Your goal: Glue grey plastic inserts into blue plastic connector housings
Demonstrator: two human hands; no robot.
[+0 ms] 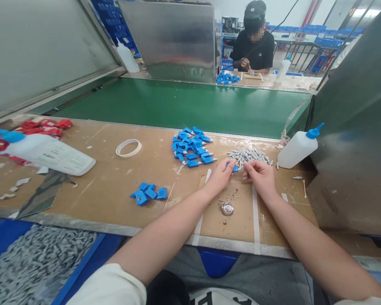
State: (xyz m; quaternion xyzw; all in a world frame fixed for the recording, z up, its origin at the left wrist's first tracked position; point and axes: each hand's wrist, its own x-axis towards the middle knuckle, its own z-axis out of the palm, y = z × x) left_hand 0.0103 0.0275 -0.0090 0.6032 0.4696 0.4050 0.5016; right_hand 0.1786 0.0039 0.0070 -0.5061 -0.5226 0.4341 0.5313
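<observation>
My left hand is closed on a small blue plastic part, which pokes out past the fingertips. Close beside it, my right hand has its thumb and fingers pinched together; whatever sits between them is too small to make out. Just beyond both hands lies a pile of small grey parts. To the left is a heap of blue plastic parts, several with pale tips sticking out. A smaller group of blue parts rests nearer the front edge. Below my hands sits a round metal dish.
A white squeeze bottle stands at right; another bottle lies at left near red parts. A tape roll rests on the cardboard. Behind runs a green belt, with a person beyond. A blue bin holds grey parts.
</observation>
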